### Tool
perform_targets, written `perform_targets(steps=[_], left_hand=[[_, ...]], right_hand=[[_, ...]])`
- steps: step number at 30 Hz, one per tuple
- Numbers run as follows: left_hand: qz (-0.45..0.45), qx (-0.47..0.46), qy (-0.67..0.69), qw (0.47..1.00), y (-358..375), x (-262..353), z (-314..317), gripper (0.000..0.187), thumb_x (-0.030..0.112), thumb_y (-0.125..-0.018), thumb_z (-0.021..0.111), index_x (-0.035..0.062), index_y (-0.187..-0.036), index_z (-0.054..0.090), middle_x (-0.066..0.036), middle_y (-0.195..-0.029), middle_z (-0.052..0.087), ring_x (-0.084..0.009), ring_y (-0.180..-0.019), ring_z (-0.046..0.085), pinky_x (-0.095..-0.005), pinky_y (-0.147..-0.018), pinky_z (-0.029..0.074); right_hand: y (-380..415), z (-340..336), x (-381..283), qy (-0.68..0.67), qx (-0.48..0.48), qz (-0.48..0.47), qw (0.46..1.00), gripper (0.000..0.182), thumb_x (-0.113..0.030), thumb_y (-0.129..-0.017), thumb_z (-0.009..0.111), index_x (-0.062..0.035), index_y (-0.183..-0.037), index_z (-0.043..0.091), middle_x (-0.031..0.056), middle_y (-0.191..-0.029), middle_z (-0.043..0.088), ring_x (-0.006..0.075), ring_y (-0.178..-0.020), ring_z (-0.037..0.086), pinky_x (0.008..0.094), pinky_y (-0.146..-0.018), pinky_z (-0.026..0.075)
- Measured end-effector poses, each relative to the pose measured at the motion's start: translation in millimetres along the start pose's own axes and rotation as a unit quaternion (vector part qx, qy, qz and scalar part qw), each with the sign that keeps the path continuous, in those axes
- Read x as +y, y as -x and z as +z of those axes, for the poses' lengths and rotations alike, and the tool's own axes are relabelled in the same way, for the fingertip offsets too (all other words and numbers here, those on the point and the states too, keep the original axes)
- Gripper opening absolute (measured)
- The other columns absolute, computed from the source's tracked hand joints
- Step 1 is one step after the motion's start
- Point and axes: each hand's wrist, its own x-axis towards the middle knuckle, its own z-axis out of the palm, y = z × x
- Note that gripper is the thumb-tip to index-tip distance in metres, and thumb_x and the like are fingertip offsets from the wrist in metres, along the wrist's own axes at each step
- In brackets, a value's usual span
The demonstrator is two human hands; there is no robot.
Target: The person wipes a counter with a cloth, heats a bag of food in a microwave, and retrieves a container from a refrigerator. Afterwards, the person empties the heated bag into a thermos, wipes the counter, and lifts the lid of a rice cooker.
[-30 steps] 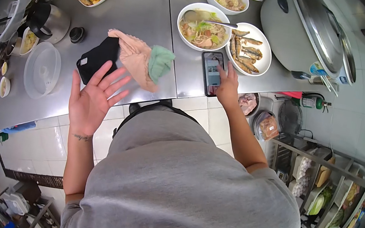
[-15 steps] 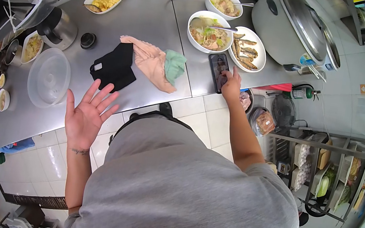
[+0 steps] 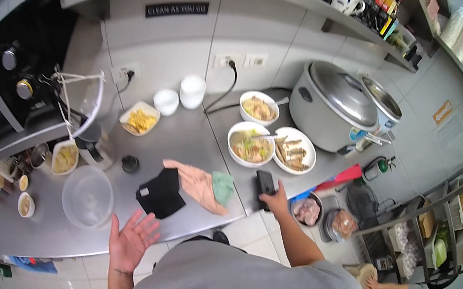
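Observation:
My left hand (image 3: 131, 240) is held palm up with fingers spread and nothing in it, close to the counter's front edge. Beside it on the steel lie a black cloth (image 3: 163, 195) and a peach cloth (image 3: 195, 185) with a green part (image 3: 222, 186). My right hand (image 3: 276, 200) grips a dark smartphone (image 3: 265, 183) at its lower right side, near the counter's edge. Just behind the phone are a bowl of noodle soup (image 3: 246, 149) with a spoon in it and a white dish of fried fish (image 3: 290, 153). A second noodle bowl (image 3: 259, 110) stands farther back.
A large rice cooker (image 3: 322, 114) fills the back right. To the left are a clear plastic lid (image 3: 88, 197), a dish of yellow food (image 3: 140, 119) and stacked white bowls (image 3: 192, 92). Another person's hand (image 3: 370, 282) shows at lower right, beside a rack (image 3: 447, 208).
The view has tilted up, showing the wall and shelf. My right hand has closed on the phone, which now looks tilted up. My left hand stays spread. Another person's arm has appeared at right.

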Motion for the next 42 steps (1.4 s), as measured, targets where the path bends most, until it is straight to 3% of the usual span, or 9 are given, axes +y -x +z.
perform_targets(steps=[1,4,10,16,20,22,28,36,42], left_hand=[[0.009,0.007,0.006,1.000,0.4,1.3,2.3,0.068,0.063,-0.089,0.033,0.0084,-0.127,0.046,-0.019,-0.128,0.050,-0.0337,-0.119,0.047,-0.0486,-0.098,0.037],[0.025,0.009,0.021,0.999,-1.3,4.9,-2.4,0.067,0.061,-0.090,0.032,0.0067,-0.128,0.044,-0.021,-0.128,0.049,-0.0360,-0.120,0.046,-0.0503,-0.099,0.036],[0.031,-0.025,0.021,0.999,-4.5,5.6,0.0,0.063,0.057,-0.093,0.032,0.0071,-0.128,0.045,-0.021,-0.129,0.048,-0.0362,-0.120,0.046,-0.0507,-0.100,0.035],[0.069,-0.029,-0.009,0.997,2.9,2.5,1.4,0.057,0.053,-0.093,0.035,0.0081,-0.125,0.048,-0.020,-0.130,0.047,-0.0360,-0.121,0.045,-0.0513,-0.099,0.035],[0.118,0.026,0.013,0.993,18.1,-10.2,-6.0,0.051,0.046,-0.094,0.036,0.0072,-0.125,0.048,-0.021,-0.128,0.049,-0.0359,-0.118,0.048,-0.0502,-0.097,0.038],[0.144,0.046,0.033,0.988,23.7,-18.7,-8.9,0.049,0.043,-0.094,0.037,0.0066,-0.126,0.047,-0.021,-0.128,0.049,-0.0359,-0.117,0.049,-0.0495,-0.096,0.039],[0.207,0.096,0.046,0.973,35.6,-52.0,6.9,0.054,0.042,-0.095,0.038,0.0040,-0.134,0.037,-0.019,-0.131,0.045,-0.0309,-0.119,0.048,-0.0434,-0.098,0.039],[0.234,0.168,0.059,0.956,20.2,-106.3,55.0,0.048,0.037,-0.095,0.039,0.0026,-0.128,0.045,-0.016,-0.123,0.054,-0.0274,-0.112,0.053,-0.0398,-0.094,0.043],[0.224,0.200,0.074,0.951,7.5,-146.0,73.0,0.043,0.034,-0.096,0.037,0.0039,-0.126,0.048,-0.016,-0.121,0.056,-0.0289,-0.112,0.054,-0.0409,-0.094,0.045]], right_hand=[[34.4,-8.3,-37.8,-0.195,-0.057,0.070,0.977,0.104,-0.027,-0.062,0.076,-0.0035,-0.144,0.016,0.0132,-0.101,0.055,0.0182,-0.080,0.053,0.0322,-0.067,0.044],[64.3,-21.0,-44.8,-0.420,-0.174,0.165,0.875,0.087,-0.025,-0.074,0.066,-0.0217,-0.145,0.014,0.0077,-0.094,0.055,0.0225,-0.074,0.056,0.0374,-0.060,0.046],[45.0,-83.7,-202.3,-0.674,-0.202,0.019,0.710,0.046,-0.027,-0.073,0.064,-0.0046,-0.111,0.050,0.0114,-0.097,0.055,0.0276,-0.085,0.057,0.0383,-0.069,0.049],[-59.5,-198.6,-398.3,-0.544,-0.096,-0.382,0.741,0.033,-0.019,-0.088,0.057,-0.0039,-0.117,0.049,0.0100,-0.110,0.057,0.0179,-0.090,0.057,0.0336,-0.077,0.047],[-105.4,-228.2,-516.0,-0.305,0.306,-0.559,0.708,0.072,-0.010,-0.075,0.074,0.0020,-0.133,0.033,0.0125,-0.126,0.050,0.0210,-0.114,0.049,0.0318,-0.095,0.038],[-131.1,-235.0,-542.4,-0.095,0.425,-0.564,0.701,0.055,-0.011,-0.076,0.069,-0.0049,-0.126,0.046,0.0192,-0.111,0.059,0.0317,-0.104,0.058,0.0359,-0.088,0.044],[-236.5,-219.8,-576.6,0.313,0.328,-0.541,0.708,0.032,-0.026,-0.083,0.060,-0.0223,-0.115,0.061,0.0156,-0.099,0.065,0.0334,-0.093,0.062,0.0416,-0.080,0.047],[-386.7,-250.9,-598.9,0.054,-0.124,-0.608,0.783,0.036,-0.003,-0.084,0.052,-0.0002,-0.119,0.058,0.0083,-0.116,0.061,0.0161,-0.112,0.052,0.0254,-0.098,0.035],[-358.0,-250.9,-597.6,0.139,-0.118,-0.613,0.769,0.034,-0.011,-0.087,0.052,-0.0023,-0.119,0.058,0.0074,-0.120,0.059,0.0154,-0.113,0.052,0.0248,-0.097,0.035]])
